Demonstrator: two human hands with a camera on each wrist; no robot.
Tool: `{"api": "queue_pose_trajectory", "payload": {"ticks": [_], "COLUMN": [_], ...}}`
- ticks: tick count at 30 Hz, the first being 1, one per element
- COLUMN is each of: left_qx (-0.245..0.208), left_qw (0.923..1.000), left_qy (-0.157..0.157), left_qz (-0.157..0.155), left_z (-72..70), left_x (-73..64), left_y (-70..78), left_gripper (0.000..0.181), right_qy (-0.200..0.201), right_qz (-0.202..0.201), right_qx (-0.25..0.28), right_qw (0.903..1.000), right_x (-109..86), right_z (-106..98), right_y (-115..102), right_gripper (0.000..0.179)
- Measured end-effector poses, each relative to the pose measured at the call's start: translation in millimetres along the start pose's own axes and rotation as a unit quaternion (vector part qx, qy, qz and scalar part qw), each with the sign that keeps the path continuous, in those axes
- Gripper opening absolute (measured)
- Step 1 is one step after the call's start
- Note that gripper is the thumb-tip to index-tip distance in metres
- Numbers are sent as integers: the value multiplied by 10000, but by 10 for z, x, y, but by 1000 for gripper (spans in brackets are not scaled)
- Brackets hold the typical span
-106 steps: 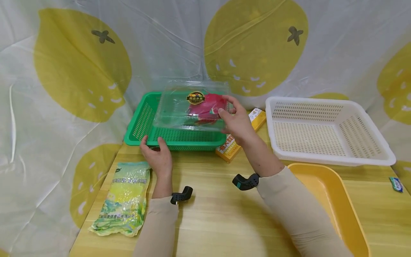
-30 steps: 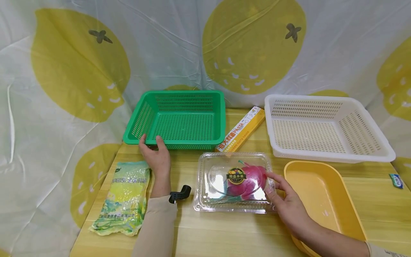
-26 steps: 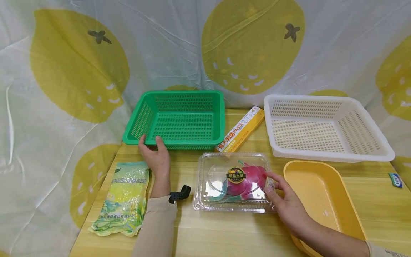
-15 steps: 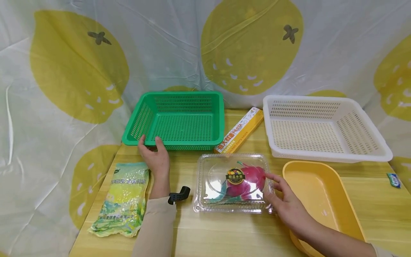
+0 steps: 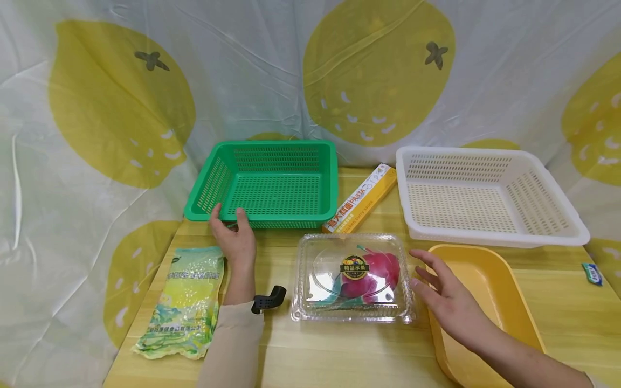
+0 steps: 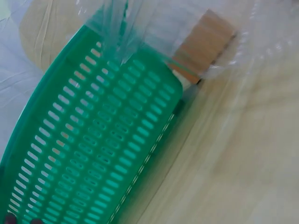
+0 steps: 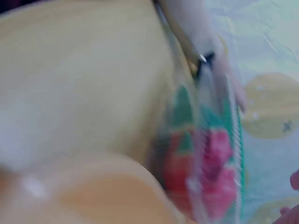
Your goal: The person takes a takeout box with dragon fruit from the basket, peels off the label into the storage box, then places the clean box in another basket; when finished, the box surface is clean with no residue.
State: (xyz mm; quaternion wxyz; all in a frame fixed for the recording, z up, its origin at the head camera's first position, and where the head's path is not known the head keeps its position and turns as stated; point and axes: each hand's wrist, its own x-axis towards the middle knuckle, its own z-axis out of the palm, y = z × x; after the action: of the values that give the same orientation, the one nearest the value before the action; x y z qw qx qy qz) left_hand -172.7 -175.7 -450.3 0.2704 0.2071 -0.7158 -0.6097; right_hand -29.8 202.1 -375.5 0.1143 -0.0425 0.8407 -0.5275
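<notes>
A clear plastic fruit box [image 5: 310, 269] with a dark label holds a pink dragon fruit [image 5: 388, 267] with green tips. It lies lid down on the wooden table, in front of the pasta box. Just off its right end, my right hand [image 5: 451, 302] is spread with nothing between thumb and fingers. The blurred right wrist view shows the dragon fruit [image 7: 217, 172] behind clear plastic. My left hand [image 5: 237, 242] rests its fingertips at the front rim of a green basket [image 5: 278, 218], thumb and forefinger apart. Two of its fingertips [image 6: 35, 221] show at the left wrist view's lower corner.
A yellow pasta box [image 5: 361, 202] lies slantwise between the green basket and a white basket [image 5: 495, 237]. Under my right forearm stands an orange tray [image 5: 490, 302]. A green-yellow food packet [image 5: 184, 302] lies at left, a small blue-green packet [image 5: 592, 274] at far right.
The fruit box came out from over the green basket to the table front in my right hand. My right hand has since let go and drawn slightly right. The left hand stayed put.
</notes>
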Motion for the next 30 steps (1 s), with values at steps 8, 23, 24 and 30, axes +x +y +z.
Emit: {"api": "queue_pose_trajectory", "payload": {"ticks": [8, 23, 24, 30], "left_qx": [527, 875, 880, 801], "left_qw": [9955, 9456, 9435, 9396], "left_qy": [-782, -3131, -3193, -3327], "left_qz": [25, -133, -115, 13], "left_z": [-104, -144, -128, -12], "left_x": [-289, -937, -977, -1146], "left_y": [84, 461, 468, 440], "left_gripper": [62, 45, 46, 47], "right_qy": [297, -416, -417, -615], "right_qz": [-816, -1697, -1798, -2233], "right_qx": [-1077, -3345, -3363, -3476], "right_qw": [9904, 9261, 9235, 9086], "right_x": [272, 895, 927, 1048], "right_z": [-230, 64, 95, 243], "right_y": [-188, -342, -335, -287], "right_gripper": [47, 22, 21, 24]}}
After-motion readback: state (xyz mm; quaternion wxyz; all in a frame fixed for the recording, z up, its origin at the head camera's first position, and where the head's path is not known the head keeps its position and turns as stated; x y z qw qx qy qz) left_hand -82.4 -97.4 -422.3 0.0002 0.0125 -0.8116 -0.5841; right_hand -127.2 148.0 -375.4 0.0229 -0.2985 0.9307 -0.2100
